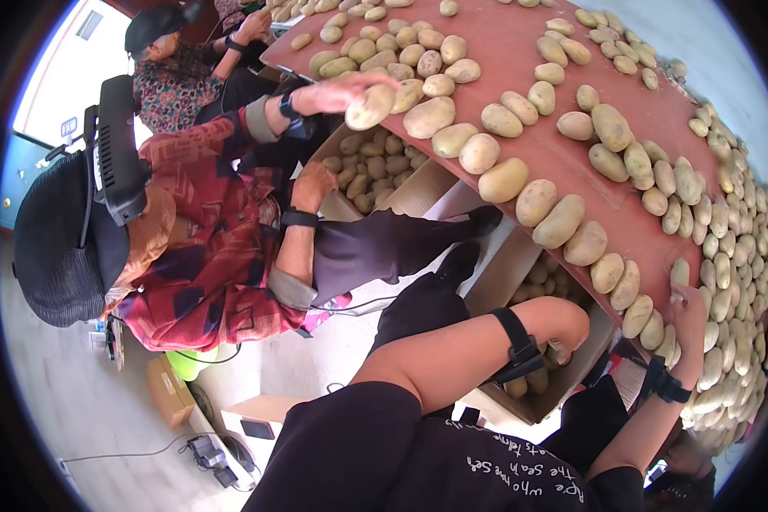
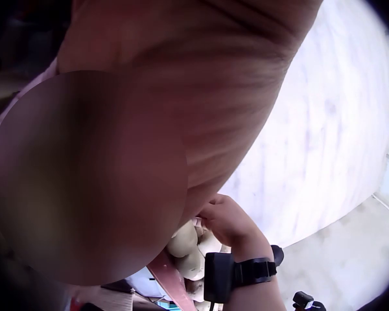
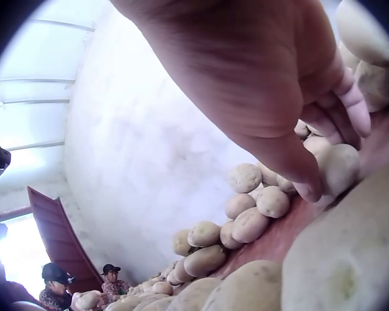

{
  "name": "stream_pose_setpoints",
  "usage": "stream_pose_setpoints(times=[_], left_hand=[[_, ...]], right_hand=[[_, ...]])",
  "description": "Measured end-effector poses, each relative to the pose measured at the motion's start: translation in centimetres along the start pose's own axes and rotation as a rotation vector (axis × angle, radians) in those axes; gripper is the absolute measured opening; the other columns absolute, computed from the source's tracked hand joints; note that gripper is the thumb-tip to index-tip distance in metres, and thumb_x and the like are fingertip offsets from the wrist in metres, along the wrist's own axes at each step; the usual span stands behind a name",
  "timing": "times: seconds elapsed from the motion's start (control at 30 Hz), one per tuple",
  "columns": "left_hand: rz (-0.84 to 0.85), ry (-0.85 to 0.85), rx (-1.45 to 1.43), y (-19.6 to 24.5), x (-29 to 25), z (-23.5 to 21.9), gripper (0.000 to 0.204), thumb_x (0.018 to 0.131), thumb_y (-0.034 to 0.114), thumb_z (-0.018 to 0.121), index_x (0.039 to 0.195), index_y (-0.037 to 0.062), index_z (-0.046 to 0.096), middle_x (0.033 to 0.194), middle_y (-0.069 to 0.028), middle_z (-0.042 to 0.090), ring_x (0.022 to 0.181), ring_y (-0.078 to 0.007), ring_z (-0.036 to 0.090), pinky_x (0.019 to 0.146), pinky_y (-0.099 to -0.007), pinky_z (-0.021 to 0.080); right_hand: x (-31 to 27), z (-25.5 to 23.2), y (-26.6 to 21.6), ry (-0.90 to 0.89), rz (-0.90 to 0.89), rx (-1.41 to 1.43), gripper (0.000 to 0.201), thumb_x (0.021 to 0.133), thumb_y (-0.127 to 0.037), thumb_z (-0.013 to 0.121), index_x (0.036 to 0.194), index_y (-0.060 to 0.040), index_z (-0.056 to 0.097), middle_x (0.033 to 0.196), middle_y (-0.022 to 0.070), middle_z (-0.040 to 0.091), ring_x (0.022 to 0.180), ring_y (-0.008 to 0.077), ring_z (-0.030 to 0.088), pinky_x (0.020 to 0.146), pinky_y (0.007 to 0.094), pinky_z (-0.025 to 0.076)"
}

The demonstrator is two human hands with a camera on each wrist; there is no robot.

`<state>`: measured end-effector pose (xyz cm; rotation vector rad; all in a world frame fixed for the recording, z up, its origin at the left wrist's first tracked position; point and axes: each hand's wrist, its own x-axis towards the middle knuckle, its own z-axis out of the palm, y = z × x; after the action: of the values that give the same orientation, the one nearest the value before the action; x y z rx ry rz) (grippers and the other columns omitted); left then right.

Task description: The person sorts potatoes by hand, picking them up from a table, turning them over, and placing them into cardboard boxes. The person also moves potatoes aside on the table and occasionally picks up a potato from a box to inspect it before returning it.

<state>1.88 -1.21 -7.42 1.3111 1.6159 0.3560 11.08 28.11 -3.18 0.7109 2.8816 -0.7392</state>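
In the head view, my left hand [image 1: 559, 328] hangs bent over an open cardboard box [image 1: 602, 354] of potatoes, its fingers mostly hidden. The left wrist view shows that hand [image 2: 201, 91] very close, partly covered by a blurred disc, so its grip cannot be made out. Over the red table [image 1: 640, 247], my right hand [image 1: 691, 307] pinches a small potato [image 1: 680, 272]. Up close in the right wrist view, the right hand [image 3: 259, 84] has its thumb against the potato [image 3: 340, 167], fingers curled on the far side.
A row of potatoes [image 1: 536, 202] lines the table's near edge, and a dense mass [image 1: 742, 282] covers its right side. To the left, another person [image 1: 222, 239] in a red patterned shirt holds a potato [image 1: 370, 107] above a second box [image 1: 418, 189]. More people sit beyond.
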Motion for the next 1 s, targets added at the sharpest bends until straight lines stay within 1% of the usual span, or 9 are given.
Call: stream_pose_setpoints(times=[0.17,0.3,0.37,0.4,0.5,0.57,0.67,0.8,1.0], left_hand=[[-0.086,0.068,0.275,-0.3,0.6,0.4,0.022,0.065,0.015,0.079,0.085,0.0051,0.076,0.088,-0.0142,0.072,0.083,-0.0324,0.069,0.070,-0.0424,0.055],[-0.111,0.258,0.233,-0.9,0.1,1.1,0.017,0.067,0.011,0.075,0.083,0.0054,0.076,0.087,-0.0176,0.071,0.085,-0.0338,0.070,0.072,-0.0433,0.056],[-0.026,0.171,0.356,0.3,-3.1,-1.1,0.020,0.070,0.010,0.071,0.090,0.0086,0.075,0.095,-0.0152,0.072,0.089,-0.0357,0.068,0.075,-0.0432,0.056],[0.049,0.320,0.272,-1.6,-2.1,0.3,0.017,0.070,0.012,0.070,0.087,0.0078,0.073,0.090,-0.0163,0.070,0.087,-0.0377,0.068,0.074,-0.0450,0.056],[-0.111,0.036,0.262,-2.3,-0.2,-0.9,0.027,0.070,0.015,0.069,0.096,0.0077,0.072,0.094,-0.0180,0.069,0.091,-0.0378,0.066,0.081,-0.0461,0.054],[-0.138,0.007,0.218,-2.9,-0.2,-1.3,0.042,0.068,0.010,0.070,0.110,0.0101,0.069,0.107,-0.0173,0.068,0.102,-0.0353,0.064,0.088,-0.0438,0.052],[-0.241,0.040,0.116,-1.5,-1.6,-2.1,0.047,0.069,0.008,0.070,0.116,0.0109,0.065,0.106,-0.0169,0.068,0.102,-0.0351,0.064,0.087,-0.0429,0.052],[-0.272,0.016,0.081,-0.9,-1.4,-1.7,0.050,0.071,0.008,0.070,0.120,0.0116,0.063,0.109,-0.0166,0.066,0.105,-0.0339,0.062,0.089,-0.0415,0.051],[-0.214,-0.045,-0.008,-0.2,-0.8,-1.5,0.054,0.071,0.011,0.071,0.124,0.0116,0.063,0.115,-0.0156,0.066,0.109,-0.0322,0.062,0.093,-0.0395,0.049]], right_hand=[[-1.1,0.9,-1.8,-0.036,-0.104,0.267,0.027,0.087,0.001,0.060,0.113,-0.0007,0.066,0.114,0.0143,0.058,0.108,0.0256,0.059,0.092,0.0322,0.047],[-0.6,1.2,-1.0,0.092,-0.179,0.144,0.022,0.088,0.001,0.059,0.108,-0.0022,0.068,0.105,0.0125,0.065,0.104,0.0262,0.062,0.090,0.0332,0.048],[-0.1,1.1,-0.7,0.181,-0.277,0.029,0.024,0.086,0.002,0.058,0.106,-0.0038,0.069,0.099,0.0137,0.068,0.098,0.0294,0.065,0.088,0.0351,0.049],[-0.4,1.0,-0.9,0.210,-0.271,-0.006,0.022,0.084,0.001,0.058,0.103,-0.0029,0.070,0.099,0.0152,0.068,0.097,0.0314,0.064,0.087,0.0367,0.049],[-0.5,1.5,-1.0,0.173,-0.093,0.172,0.027,0.079,0.006,0.057,0.103,-0.0002,0.067,0.100,0.0132,0.068,0.099,0.0252,0.064,0.090,0.0337,0.049],[-1.2,1.1,-1.5,0.226,-0.234,0.160,0.024,0.082,0.005,0.057,0.104,-0.0013,0.066,0.097,0.0080,0.066,0.094,0.0196,0.061,0.086,0.0308,0.047],[-2.5,0.3,-2.8,0.187,-0.065,0.318,0.019,0.089,-0.004,0.058,0.107,-0.0058,0.063,0.097,0.0125,0.066,0.087,0.0241,0.061,0.082,0.0341,0.048],[-3.3,-0.1,-2.9,0.196,-0.116,0.402,0.018,0.092,-0.007,0.057,0.110,-0.0085,0.055,0.095,0.0055,0.060,0.081,0.0151,0.052,0.075,0.0303,0.046],[-4.6,-1.9,-4.8,0.054,-0.036,0.779,0.021,0.099,-0.010,0.050,0.120,-0.0104,0.048,0.105,0.0029,0.058,0.084,0.0110,0.059,0.072,0.0263,0.047]])
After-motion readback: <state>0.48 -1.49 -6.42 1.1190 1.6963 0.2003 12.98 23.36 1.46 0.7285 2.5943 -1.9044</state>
